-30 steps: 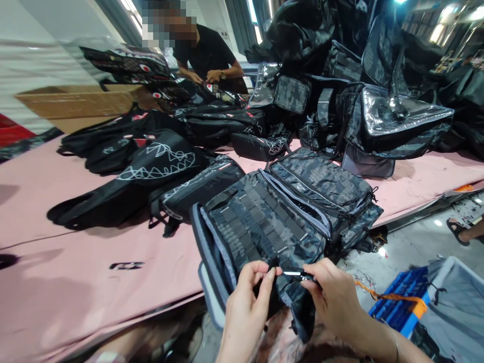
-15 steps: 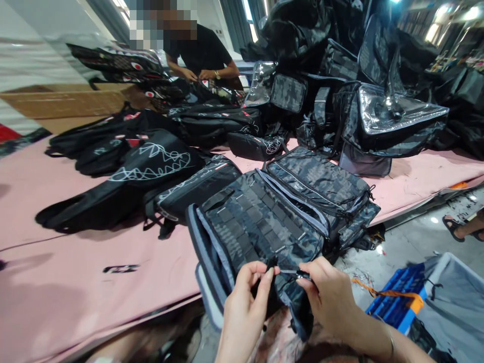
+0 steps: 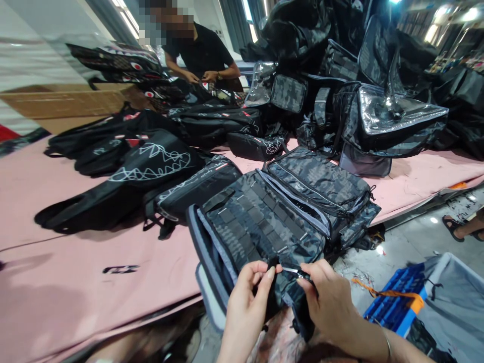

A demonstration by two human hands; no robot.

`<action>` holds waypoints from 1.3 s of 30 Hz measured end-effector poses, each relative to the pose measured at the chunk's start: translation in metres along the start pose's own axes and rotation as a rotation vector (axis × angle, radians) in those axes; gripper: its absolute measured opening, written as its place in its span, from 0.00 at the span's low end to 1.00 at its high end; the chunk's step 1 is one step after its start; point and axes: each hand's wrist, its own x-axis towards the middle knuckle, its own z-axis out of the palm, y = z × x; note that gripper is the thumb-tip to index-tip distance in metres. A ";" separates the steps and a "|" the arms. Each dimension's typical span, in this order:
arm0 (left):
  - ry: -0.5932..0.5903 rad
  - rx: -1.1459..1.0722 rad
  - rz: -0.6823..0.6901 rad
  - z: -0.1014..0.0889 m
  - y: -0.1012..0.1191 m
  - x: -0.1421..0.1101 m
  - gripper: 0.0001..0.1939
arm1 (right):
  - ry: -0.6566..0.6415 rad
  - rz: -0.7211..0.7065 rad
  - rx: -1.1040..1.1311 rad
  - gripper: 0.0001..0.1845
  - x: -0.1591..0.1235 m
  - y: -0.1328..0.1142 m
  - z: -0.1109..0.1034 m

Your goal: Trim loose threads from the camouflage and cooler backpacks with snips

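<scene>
A dark grey camouflage backpack lies in front of me at the table edge, its grey-lined compartments gaping. My left hand is closed, pinching a black strap between thumb and fingertips at the bag's near end. My right hand is closed around small thread snips. Their thin metal blades point left, close to the left fingertips and the strap. Whether the blades touch the strap is too small to tell. The fingers hide most of the snips' handle.
Several black bags with white scribble prints lie on the pink table. More camouflage bags are piled at the back right. A blue crate stands on the floor at right. A co-worker handles something across the table.
The snips' blades have tilted slightly and show brighter now. Both my hands have shifted a little and keep their hold. The co-worker's hands have moved slightly.
</scene>
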 end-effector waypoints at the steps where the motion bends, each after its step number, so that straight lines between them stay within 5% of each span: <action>1: 0.002 -0.011 -0.010 0.001 0.001 0.000 0.15 | 0.007 0.001 0.005 0.12 0.000 0.001 0.001; 14: -0.023 -0.049 -0.054 0.000 0.001 0.000 0.17 | 0.041 0.143 0.216 0.08 0.008 0.002 0.006; 27: -0.003 -0.035 -0.029 0.000 -0.003 0.001 0.21 | 0.005 0.014 0.099 0.10 -0.001 0.009 -0.005; 34: 0.009 -0.051 -0.015 -0.002 -0.020 0.005 0.20 | -0.018 0.034 0.082 0.09 0.001 0.006 -0.002; 39: -0.004 -0.042 -0.044 -0.003 -0.011 0.003 0.21 | -0.028 0.060 0.140 0.09 0.004 0.004 0.000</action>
